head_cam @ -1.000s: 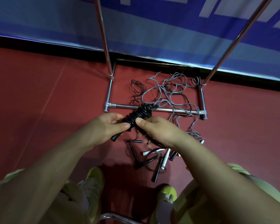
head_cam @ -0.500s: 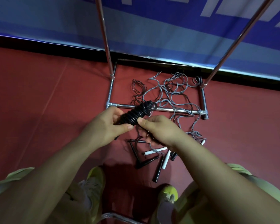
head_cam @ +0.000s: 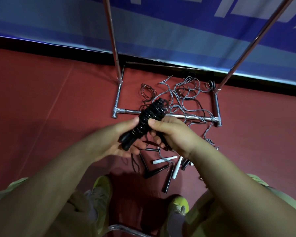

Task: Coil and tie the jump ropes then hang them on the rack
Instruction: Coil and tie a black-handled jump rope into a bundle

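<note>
Black coiled jump rope (head_cam: 149, 119) is lying between both hands above the floor, its long axis slanting from the handle ends near the left hand (head_cam: 117, 139) up and away toward the rack (head_cam: 167, 115). Left grip is cradling the handles; right hand (head_cam: 172, 134) is pinching the wraps mid-bundle, nearer the loose end.

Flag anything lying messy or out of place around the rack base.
The grey and black jump ropes lie loose and tangled on the red floor, draped over the rack's front base bar, their handles scattered. Only the black rope bundle, held by both hands, is coiled.
</note>
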Demonstrator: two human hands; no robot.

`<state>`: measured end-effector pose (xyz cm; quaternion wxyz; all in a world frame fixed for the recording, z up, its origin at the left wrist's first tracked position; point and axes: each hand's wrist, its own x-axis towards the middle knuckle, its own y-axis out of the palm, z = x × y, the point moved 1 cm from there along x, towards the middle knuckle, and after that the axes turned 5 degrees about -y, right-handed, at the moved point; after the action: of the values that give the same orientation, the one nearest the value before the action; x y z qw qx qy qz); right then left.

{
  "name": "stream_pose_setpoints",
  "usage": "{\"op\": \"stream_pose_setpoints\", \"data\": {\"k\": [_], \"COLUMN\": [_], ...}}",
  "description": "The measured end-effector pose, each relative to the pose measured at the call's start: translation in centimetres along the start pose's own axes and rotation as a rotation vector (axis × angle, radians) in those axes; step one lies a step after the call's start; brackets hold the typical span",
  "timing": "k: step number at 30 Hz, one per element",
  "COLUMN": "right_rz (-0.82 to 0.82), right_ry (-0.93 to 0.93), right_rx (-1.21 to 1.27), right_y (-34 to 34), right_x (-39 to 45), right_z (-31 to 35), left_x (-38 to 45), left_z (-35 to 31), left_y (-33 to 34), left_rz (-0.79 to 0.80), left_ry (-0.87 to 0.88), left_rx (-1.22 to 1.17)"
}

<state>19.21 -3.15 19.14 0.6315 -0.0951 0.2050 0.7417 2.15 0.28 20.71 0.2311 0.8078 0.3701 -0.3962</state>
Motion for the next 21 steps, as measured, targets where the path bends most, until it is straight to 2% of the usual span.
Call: {"op": "stream_pose_setpoints", "data": {"k": [2,6,8,11,16,21], "right_rz": [0.051,0.140,0.111,0.051,0.013,-0.106], "right_ry": [-0.025,-0.074,-0.079,-0.042,-0.011,0.103], "right_rx": [0.038,0.111,-0.006,-0.317,-0.371,-0.655], "right_y": [0.0,0.1,0.2,0.0,0.0,-0.2], "right_x": [-0.1,-0.2,-0.3,-0.6,-0.3,-0.6], "right_z": [0.1,0.5,0.5,0.3,0.4,0.2], "left_x": [-0.3,-0.8,-0.8,-0.6,-0.3,0.4], "left_z": [-0.3,-0.6,-0.6,-0.5,-0.4,-0.2], "left_y": [-0.4,-0.5,-0.4,-0.2,0.3,0.4], "left_rz": [0.106,0.154,0.168,0.094,0.024,-0.167], "left_ry": [-0.053,-0.032,-0.006,0.046,0.124,0.204], "left_rx": [-0.115,-0.258,-0.238,-0.123,-0.080,0.091]}}
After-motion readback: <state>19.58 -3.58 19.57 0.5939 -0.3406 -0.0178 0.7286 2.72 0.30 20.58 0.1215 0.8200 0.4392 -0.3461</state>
